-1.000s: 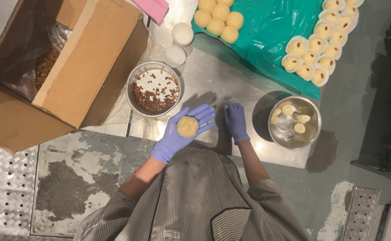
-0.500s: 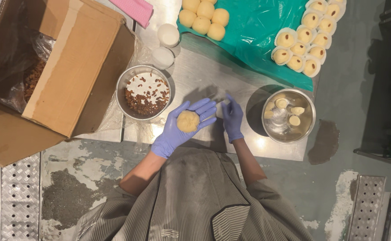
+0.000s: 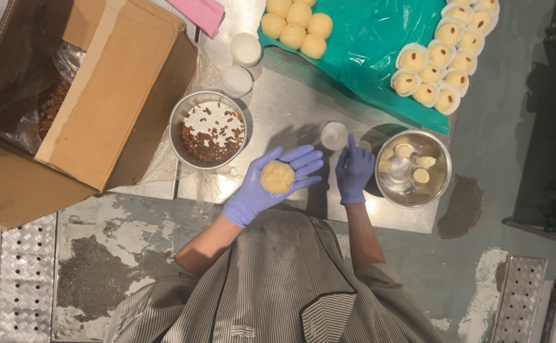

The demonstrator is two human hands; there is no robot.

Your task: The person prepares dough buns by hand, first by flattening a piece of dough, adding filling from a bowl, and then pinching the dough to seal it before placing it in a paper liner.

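The left hand (image 3: pixel 271 181) lies flat and palm-up, cradling a yellow dough ball (image 3: pixel 277 176) just left of the steel bowl of pieces (image 3: pixel 413 169). The right hand (image 3: pixel 354 171) grasps nothing, its fingertip touching a white paper cup (image 3: pixel 334 134) beside that bowl. Judgement: steady the cup's rim and seat the ball gently, centred, without crushing the pleats.

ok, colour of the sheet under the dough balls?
Teal-green plastic sheet, clearest in the head view.

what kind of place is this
Probably a small sweet-making or bakery kitchen: a steel worktable, rows of dough balls in paper cups on a green sheet, and a gloved left hand holding dough.
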